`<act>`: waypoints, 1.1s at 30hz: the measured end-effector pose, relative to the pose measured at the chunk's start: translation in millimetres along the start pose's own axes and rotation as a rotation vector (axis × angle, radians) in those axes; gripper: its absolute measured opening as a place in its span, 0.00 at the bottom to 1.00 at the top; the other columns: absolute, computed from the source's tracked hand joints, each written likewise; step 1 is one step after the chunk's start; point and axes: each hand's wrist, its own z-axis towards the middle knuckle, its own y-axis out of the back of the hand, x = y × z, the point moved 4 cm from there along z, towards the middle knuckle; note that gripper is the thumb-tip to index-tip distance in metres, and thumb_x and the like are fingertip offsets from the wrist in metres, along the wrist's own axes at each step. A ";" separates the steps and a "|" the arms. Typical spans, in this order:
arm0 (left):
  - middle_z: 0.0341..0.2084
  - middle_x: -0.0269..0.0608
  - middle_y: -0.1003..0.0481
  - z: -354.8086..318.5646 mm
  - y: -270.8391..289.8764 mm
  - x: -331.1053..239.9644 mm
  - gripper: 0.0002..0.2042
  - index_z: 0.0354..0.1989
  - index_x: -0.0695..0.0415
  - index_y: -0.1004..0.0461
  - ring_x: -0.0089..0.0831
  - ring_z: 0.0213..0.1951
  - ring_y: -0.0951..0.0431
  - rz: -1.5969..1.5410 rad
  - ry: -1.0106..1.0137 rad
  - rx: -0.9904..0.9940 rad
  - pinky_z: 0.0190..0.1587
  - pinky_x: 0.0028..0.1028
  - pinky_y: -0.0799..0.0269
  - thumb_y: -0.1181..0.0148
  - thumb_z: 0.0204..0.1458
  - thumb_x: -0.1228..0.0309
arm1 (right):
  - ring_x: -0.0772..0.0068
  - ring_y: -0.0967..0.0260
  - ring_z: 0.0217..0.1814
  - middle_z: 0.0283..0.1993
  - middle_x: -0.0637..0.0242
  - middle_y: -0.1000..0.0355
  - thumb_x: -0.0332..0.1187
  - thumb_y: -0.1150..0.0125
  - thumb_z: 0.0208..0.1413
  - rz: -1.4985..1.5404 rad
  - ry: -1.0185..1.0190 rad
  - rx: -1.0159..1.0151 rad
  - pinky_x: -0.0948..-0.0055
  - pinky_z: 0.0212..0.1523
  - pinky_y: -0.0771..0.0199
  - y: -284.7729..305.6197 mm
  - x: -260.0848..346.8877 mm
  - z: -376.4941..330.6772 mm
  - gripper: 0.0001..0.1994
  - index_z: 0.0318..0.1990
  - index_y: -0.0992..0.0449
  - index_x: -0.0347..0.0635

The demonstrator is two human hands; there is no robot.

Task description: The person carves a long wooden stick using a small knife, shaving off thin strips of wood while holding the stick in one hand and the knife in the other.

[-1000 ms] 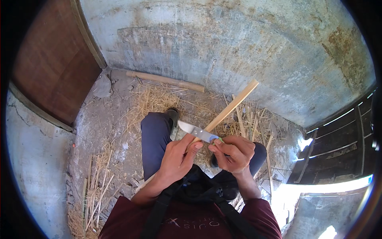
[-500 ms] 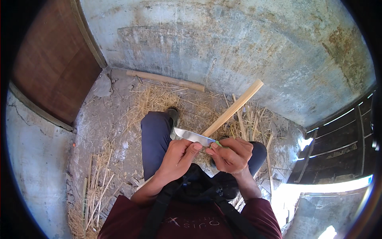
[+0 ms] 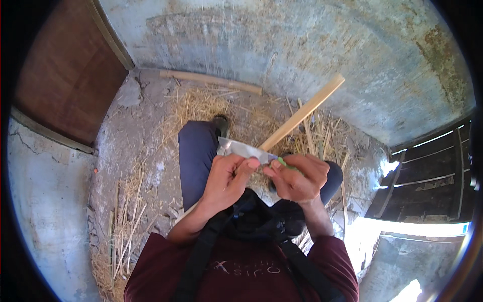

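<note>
The biggest risk, I think, is a cut. The left hand (image 3: 229,176) is closed around the stick (image 3: 302,117) and its thumb lies on the flat of the knife (image 3: 245,150), just beside the edge. The right hand (image 3: 297,177) is closed on the green handle (image 3: 285,163) of the knife. If the blade slips off the wood or jumps through a hard place, it can go into the left fingers, or down to the knee (image 3: 201,146) that is just under the knife.

A second risk is the stick itself. It is long and runs from the knife up to the right, toward the wall (image 3: 282,55), with its far end free in the air. A strong push on the blade may turn it in the grip, or split it more than wanted. A smaller risk: chips can fall into the straw (image 3: 201,108) and be lost there.

The floor (image 3: 136,146) is rough grey concrete, dusty, with dry straw behind the knife and more straw (image 3: 123,221) to the left of it. A pole (image 3: 211,80) lies behind the knife, along the foot of the stained concrete wall. A brown door (image 3: 65,80) stands far left of the knife, and a dark wooden gate (image 3: 432,176) far right, with bright sun below it.
</note>
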 end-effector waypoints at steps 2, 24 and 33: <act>0.13 0.29 0.42 0.9 -0.2 -1.1 0.21 0.27 0.66 0.24 0.15 0.20 0.45 -0.032 -0.003 -0.017 0.22 0.29 0.52 0.35 0.69 0.60 | 0.69 0.29 0.18 0.23 0.67 0.25 0.35 0.13 0.44 0.002 -0.011 0.005 0.73 0.18 0.35 -1.6 -0.1 1.3 0.15 0.30 0.20 0.47; 0.15 0.41 0.41 -0.9 0.2 -15.7 0.16 0.35 0.62 0.25 0.29 0.18 0.43 0.169 -0.066 -0.014 0.22 0.32 0.43 0.40 0.72 0.61 | 0.69 0.28 0.18 0.22 0.62 0.25 0.29 0.14 0.47 -0.067 -0.080 -0.186 0.72 0.18 0.34 25.4 -34.2 27.2 0.13 0.30 0.19 0.41; 0.15 0.42 0.41 2.0 4.8 -21.3 0.15 0.34 0.62 0.24 0.29 0.17 0.44 0.211 -0.074 -0.026 0.21 0.32 0.44 0.40 0.72 0.63 | 0.70 0.27 0.19 0.22 0.62 0.25 0.27 0.16 0.48 -0.137 -0.048 -0.225 0.73 0.19 0.35 34.2 -48.9 30.1 0.12 0.29 0.20 0.41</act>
